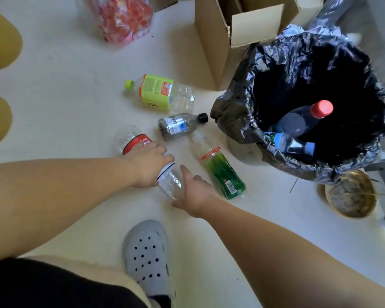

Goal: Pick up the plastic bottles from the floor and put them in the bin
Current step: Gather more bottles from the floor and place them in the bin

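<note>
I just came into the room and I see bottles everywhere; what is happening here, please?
A person is collecting plastic bottles from the floor. The left hand and the right hand are closing around a clear bottle. Four more lie nearby, including a green bottle and a black-capped bottle. The lined bin already holds at least two bottles.

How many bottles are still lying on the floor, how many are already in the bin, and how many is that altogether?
Bottles on the floor: 5 (lime label, black cap, red label, green label, clear bottle under the hands)
Bottles in the bin: 2 (red cap, blue label)
Total: 7
</note>
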